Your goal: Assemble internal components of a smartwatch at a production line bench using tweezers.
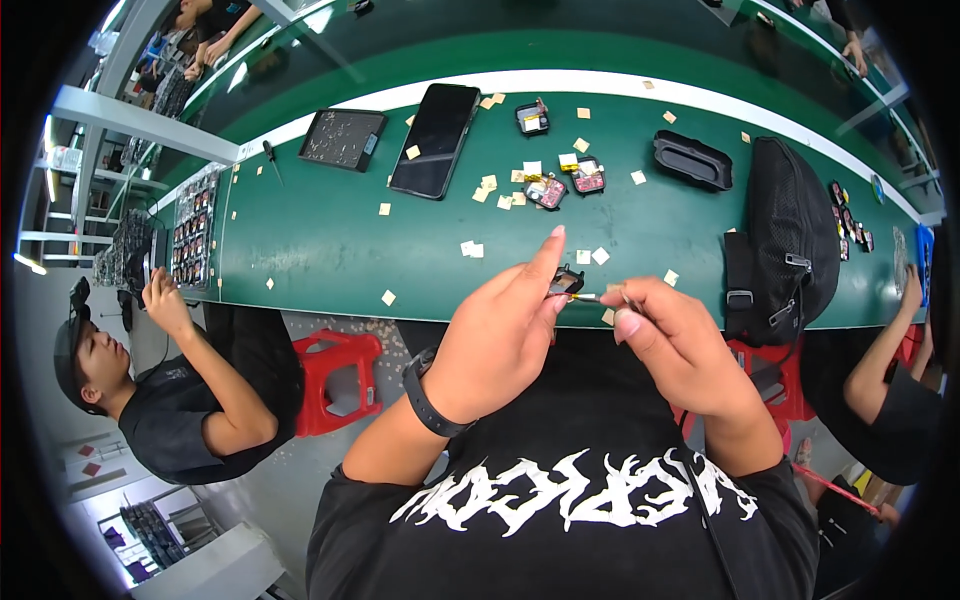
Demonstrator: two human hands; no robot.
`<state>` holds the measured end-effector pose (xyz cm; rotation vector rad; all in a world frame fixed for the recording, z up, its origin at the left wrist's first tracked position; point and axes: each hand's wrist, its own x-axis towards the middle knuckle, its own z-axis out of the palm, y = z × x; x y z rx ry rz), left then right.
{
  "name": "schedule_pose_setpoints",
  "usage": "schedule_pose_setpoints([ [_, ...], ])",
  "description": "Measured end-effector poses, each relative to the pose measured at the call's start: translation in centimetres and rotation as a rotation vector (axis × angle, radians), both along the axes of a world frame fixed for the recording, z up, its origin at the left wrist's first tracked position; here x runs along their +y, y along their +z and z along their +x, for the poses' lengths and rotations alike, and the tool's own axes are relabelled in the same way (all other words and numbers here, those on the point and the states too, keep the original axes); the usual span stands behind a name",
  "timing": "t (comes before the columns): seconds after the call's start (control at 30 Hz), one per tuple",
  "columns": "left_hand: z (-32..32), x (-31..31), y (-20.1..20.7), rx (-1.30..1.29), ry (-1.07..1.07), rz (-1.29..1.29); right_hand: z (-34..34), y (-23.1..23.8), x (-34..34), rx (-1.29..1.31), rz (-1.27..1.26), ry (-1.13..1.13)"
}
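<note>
Hands (590,330), two, one small part (566,281), tweezers (632,300)

Left hand (500,330) pinches a small black part (566,281); right hand (675,345) holds tweezers (632,300) beside it.

Bright, even overhead light. Glare streaks on the glossy green surface (560,40) toward 12 o'clock, and a soft sheen on the green table (330,240). Shadows weak and short. Heavy fisheye: table edge bows, black vignette all round the rim. Centre sharp; figures at 9 and 3 o'clock stretched, slightly soft.
</note>
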<state>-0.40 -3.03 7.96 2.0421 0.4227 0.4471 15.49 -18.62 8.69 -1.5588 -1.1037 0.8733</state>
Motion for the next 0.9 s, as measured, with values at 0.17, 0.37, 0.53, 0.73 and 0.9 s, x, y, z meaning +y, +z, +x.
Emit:
schedule_pose_setpoints([
  [0.17, 0.8, -0.5, 0.6, -0.022, -0.035, 0.165, 0.4, -0.2, -0.7, 0.258, -0.047, -0.173],
  [0.37, 1.2, -0.9, 0.7, -0.024, -0.085, 0.191, 1.4, -1.1, -1.6, 0.310, -0.306, -0.147],
  [0.53, 1.3, -1.0, 0.9, 0.067, -0.109, 0.173, -0.1, -1.8, -2.0, 0.327, -0.082, -0.216],
  [0.73, 1.4, -1.5, 0.5, 0.009, -0.108, 0.201, 0.2, -0.7, -1.9, 0.242, -0.124, -0.126],
  [0.9, 1.2, -1.3, 0.7, 0.047, -0.124, 0.206, 0.2, -0.2, -1.8, 0.381, -0.242, -0.143],
])
